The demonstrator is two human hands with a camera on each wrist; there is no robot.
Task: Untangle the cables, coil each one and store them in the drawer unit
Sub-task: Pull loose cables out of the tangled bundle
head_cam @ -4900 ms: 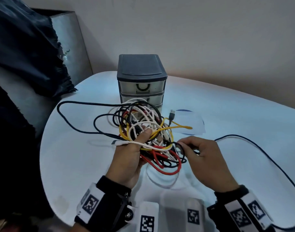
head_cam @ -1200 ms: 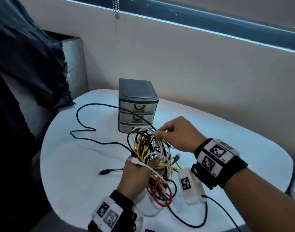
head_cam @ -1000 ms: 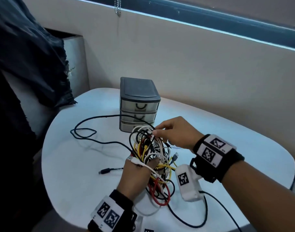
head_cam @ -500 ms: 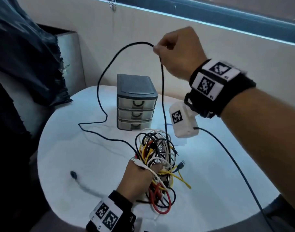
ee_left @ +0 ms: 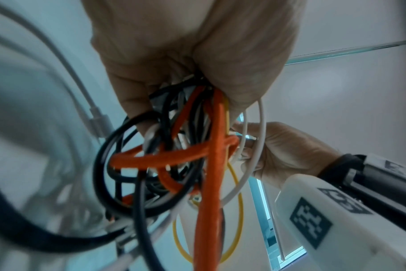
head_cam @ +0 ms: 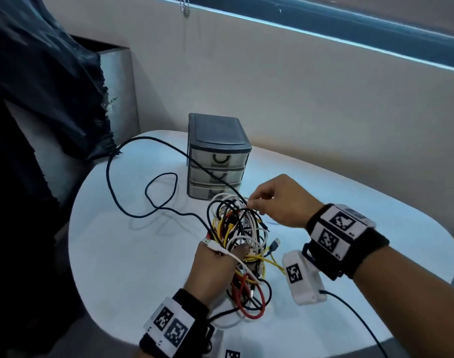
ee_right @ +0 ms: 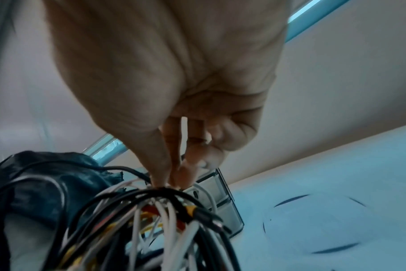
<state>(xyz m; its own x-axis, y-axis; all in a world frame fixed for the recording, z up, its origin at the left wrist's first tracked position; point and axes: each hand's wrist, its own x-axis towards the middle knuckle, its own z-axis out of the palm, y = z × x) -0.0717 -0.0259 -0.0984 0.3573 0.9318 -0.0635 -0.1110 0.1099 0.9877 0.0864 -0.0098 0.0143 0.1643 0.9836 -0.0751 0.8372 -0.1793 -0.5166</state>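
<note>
A tangle of black, white, yellow and red cables (head_cam: pixel 242 244) stands above the white table (head_cam: pixel 143 267). My left hand (head_cam: pixel 220 264) grips the tangle at its middle; the left wrist view shows my fingers (ee_left: pixel 132 95) curled round the red cable (ee_left: pixel 211 165) and black ones. My right hand (head_cam: pixel 251 204) pinches a black cable (head_cam: pixel 109 174) at the top of the tangle, thumb and fingertips (ee_right: pixel 160 176) closed on it. That cable trails left in loose loops on the table. The grey three-drawer unit (head_cam: pixel 218 156) stands behind, all drawers closed.
A dark cloth (head_cam: pixel 40 86) hangs over a grey box at the left, by the table edge. The wall runs close behind the drawer unit. My right wrist camera's lead (head_cam: pixel 362 321) runs off the front right edge. A thin blue outline (ee_right: pixel 313 223) marks the table.
My right hand, raised high half a second ago with the black cable, has come back down to the top of the tangle. The cable's slack now lies looped on the table's left.
</note>
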